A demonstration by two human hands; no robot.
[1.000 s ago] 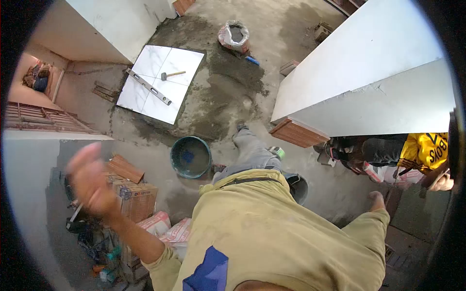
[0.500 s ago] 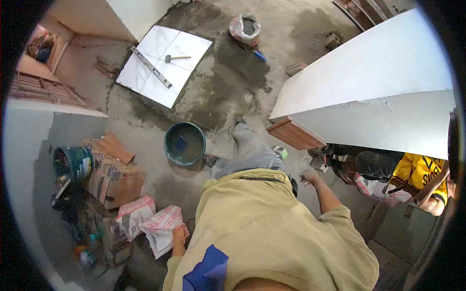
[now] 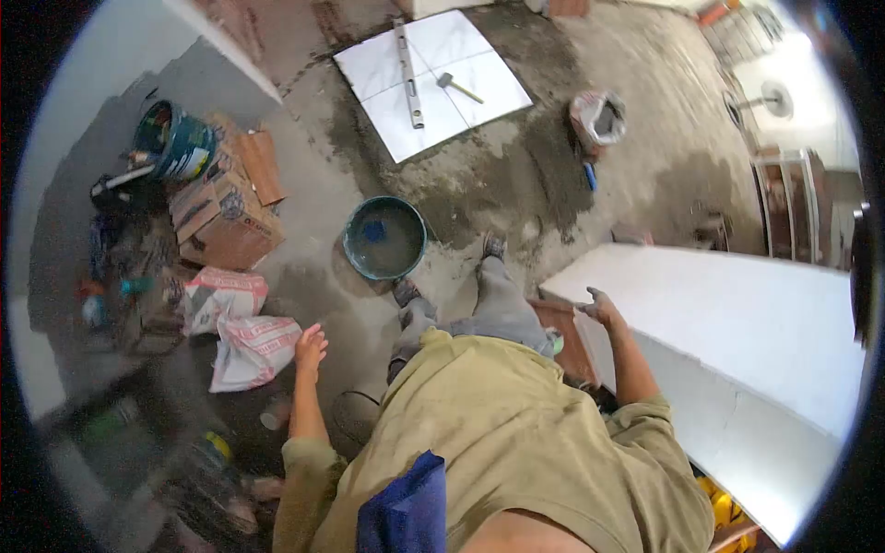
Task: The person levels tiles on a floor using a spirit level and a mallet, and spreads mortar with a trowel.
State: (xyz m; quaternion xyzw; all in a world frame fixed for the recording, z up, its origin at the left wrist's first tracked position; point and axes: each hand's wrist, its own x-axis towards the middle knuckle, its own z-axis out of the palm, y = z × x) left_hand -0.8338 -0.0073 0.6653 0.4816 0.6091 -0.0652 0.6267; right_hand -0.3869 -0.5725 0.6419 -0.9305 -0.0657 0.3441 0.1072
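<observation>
My left hand (image 3: 312, 350) is held out with its fingers apart and nothing in it, just beside a white and red bag (image 3: 251, 352). A second such bag (image 3: 221, 300) lies behind that one. My right hand (image 3: 602, 307), also empty, has its fingers extended near the white low wall (image 3: 710, 304). In front of my feet stands a round green basin (image 3: 348, 247) with murky liquid and a blue item (image 3: 373, 230) inside. Beyond it, white marbled tiles (image 3: 461, 51) lie on the floor, carrying a spirit level (image 3: 408, 78) and a mallet (image 3: 463, 88).
An open sack (image 3: 592, 129) of grey material stands at the right, a blue-handled tool (image 3: 590, 175) beside it. To the left are a cardboard box (image 3: 226, 217) and a dark green bucket (image 3: 189, 152). Part of a person in yellow (image 3: 724, 502) shows at lower right.
My view has swung right, and I stand more upright facing the basin. My left hand has come away from the bag. Both hands are now raised out at my sides.
</observation>
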